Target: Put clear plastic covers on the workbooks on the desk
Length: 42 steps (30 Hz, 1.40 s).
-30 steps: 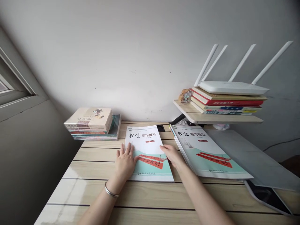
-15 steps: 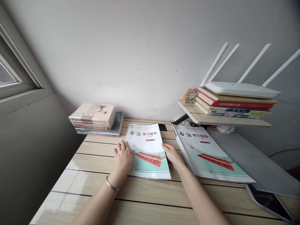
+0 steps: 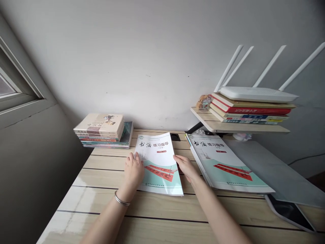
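On the wood-grain desk (image 3: pixel 162 208), we should press lightly and evenly along the 2 long edges of the calligraphy workbook (image 3: pixel 158 159), our right hand (image 3: pixel 186 167) pinching its right edge, our left hand (image 3: pixel 134 171) half-curled at its left, grip hidden.

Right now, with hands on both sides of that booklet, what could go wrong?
The booklet might bend or crease if the left hand and right hand, at its opposite side edges, push inward. The right forearm lies close to the other booklets, so swinging it outward could nudge them. The white router sits on top of stacked books on the raised shelf; a bump to the shelf might make it slide.
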Available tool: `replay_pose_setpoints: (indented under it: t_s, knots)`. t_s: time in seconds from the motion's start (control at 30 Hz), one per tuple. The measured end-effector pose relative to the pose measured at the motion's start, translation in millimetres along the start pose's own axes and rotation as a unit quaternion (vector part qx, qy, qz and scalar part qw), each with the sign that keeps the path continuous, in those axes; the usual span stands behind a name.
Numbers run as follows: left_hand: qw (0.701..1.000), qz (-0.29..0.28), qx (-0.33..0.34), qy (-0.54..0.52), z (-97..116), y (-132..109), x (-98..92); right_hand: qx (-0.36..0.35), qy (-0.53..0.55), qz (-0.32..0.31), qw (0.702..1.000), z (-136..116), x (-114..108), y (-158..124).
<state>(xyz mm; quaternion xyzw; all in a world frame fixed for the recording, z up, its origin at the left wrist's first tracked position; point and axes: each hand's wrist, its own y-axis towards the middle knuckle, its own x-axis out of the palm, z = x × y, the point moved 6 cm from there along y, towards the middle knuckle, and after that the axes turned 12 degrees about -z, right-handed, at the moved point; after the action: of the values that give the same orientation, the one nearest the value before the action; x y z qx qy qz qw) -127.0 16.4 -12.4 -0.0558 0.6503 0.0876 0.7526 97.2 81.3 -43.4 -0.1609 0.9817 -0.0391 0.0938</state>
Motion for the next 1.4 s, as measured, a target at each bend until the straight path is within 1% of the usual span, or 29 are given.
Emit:
replay_pose_setpoints:
  t_s: [0.1, 0.27, 0.37, 0.53, 0.63, 0.7, 0.8, 0.87, 0.9, 0.97, 1.03, 1.1, 1.17, 1.23, 1.3, 1.4]
  knots:
    - [1.000, -0.001, -0.001, 0.009, 0.0, -0.1, 2.3, 0.001, -0.034, 0.028, 0.999, -1.6, -3.8, -0.5]
    - [1.000, -0.002, 0.021, 0.003, 3.3, -1.1, 6.6, 0.004, -0.097, 0.088, 0.991, -2.2, -20.1, -2.3]
    - [1.000, 0.001, 0.019, 0.020, 4.2, -1.9, 8.4, -0.005, -0.117, 0.116, 0.986, 1.2, -28.1, -1.7]
    - [0.998, 0.008, 0.009, 0.054, 4.7, -3.4, 8.6, -0.012, -0.137, 0.133, 0.982, 5.2, -30.8, 1.1]
    - [0.998, 0.009, 0.025, 0.058, 6.8, -3.5, 8.7, -0.017, -0.144, 0.139, 0.980, 2.6, -31.7, -1.3]
    - [0.997, 0.007, 0.052, 0.054, 10.0, -3.6, 9.1, -0.014, -0.132, 0.132, 0.982, 1.5, -32.7, -4.2]
    - [0.996, -0.005, 0.080, 0.043, 17.2, -6.3, 8.6, 0.004, -0.087, 0.103, 0.991, 2.2, -32.9, -8.3]
    - [0.995, -0.011, 0.093, 0.024, 27.0, -11.5, 4.1, 0.007, -0.051, 0.081, 0.995, 1.4, -31.1, -10.4]
    - [0.994, -0.014, 0.109, 0.006, 35.0, -15.5, 0.4, 0.003, -0.035, 0.072, 0.997, 0.0, -29.5, -11.2]
    - [0.985, -0.032, 0.161, -0.044, 56.8, -25.4, -8.7, -0.012, -0.016, 0.057, 0.998, -4.7, -25.0, -12.7]
    - [0.973, -0.070, 0.196, -0.096, 79.1, -34.8, -17.1, -0.031, -0.017, 0.043, 0.998, -10.5, -18.9, -14.2]
    - [0.970, -0.116, 0.180, -0.115, 95.4, -39.9, -21.9, -0.048, -0.034, 0.024, 0.998, -16.1, -12.0, -15.7]
    - [0.973, -0.154, 0.144, -0.097, 106.6, -41.3, -22.3, -0.061, -0.059, -0.002, 0.996, -20.2, -5.0, -16.7]
    - [0.975, -0.177, 0.114, -0.067, 114.6, -40.4, -18.4, -0.069, -0.077, -0.026, 0.994, -21.9, 0.7, -17.1]
    - [0.978, -0.182, 0.092, -0.035, 120.8, -39.1, -11.8, -0.068, -0.076, -0.048, 0.994, -20.7, 5.3, -16.4]
    - [0.984, -0.167, 0.063, 0.019, 127.6, -39.4, -2.0, -0.058, -0.063, -0.070, 0.994, -16.9, 10.7, -14.7]
